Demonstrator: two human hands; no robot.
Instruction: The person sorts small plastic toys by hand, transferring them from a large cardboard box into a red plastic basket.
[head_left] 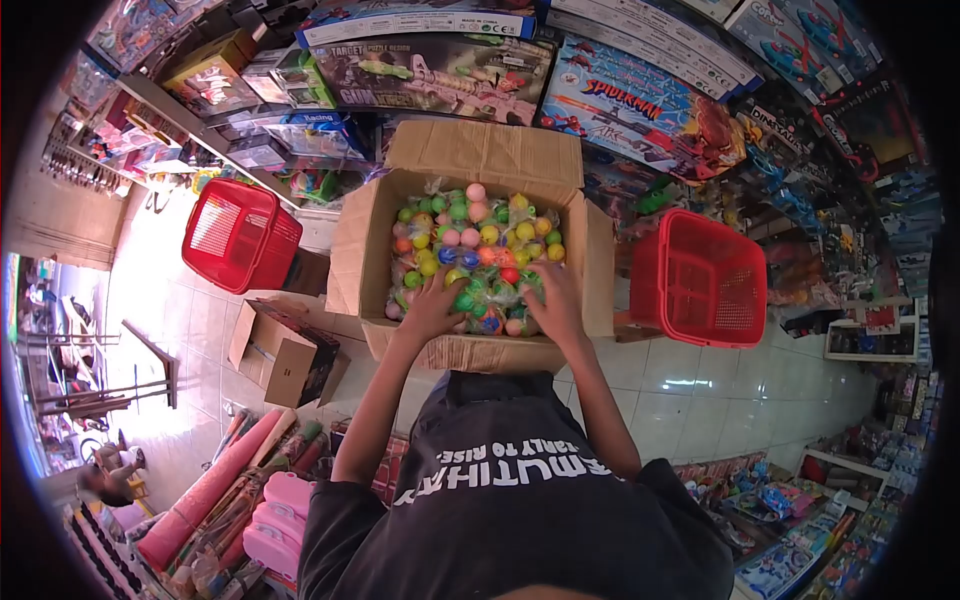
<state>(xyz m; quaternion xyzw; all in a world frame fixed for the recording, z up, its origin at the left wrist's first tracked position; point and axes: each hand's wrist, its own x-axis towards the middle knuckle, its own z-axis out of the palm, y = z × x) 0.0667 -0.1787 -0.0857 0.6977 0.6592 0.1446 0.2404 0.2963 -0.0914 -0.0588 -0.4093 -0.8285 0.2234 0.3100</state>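
Observation:
An open cardboard box (470, 352) stands in front of me, filled with clear plastic bags of small coloured balls (462, 238). The balls are green, yellow, pink, orange, red and blue. Both my hands reach in over the near side of the box. On the left, my left hand (434, 306) curls its fingers on a clear bag of balls (488, 294) holding green and blue ones. My right hand (554, 304) grips the same bag from the right, thumb toward its middle. Some fingertips are hidden among the plastic and the balls.
Red plastic baskets flank the box, one on the left (232, 238) and one on the right (700, 282). A smaller open carton (275, 352) sits on the tiled floor at left. Boxed toys (640, 108) line the shelves behind. Pink rolls (210, 490) lie at lower left.

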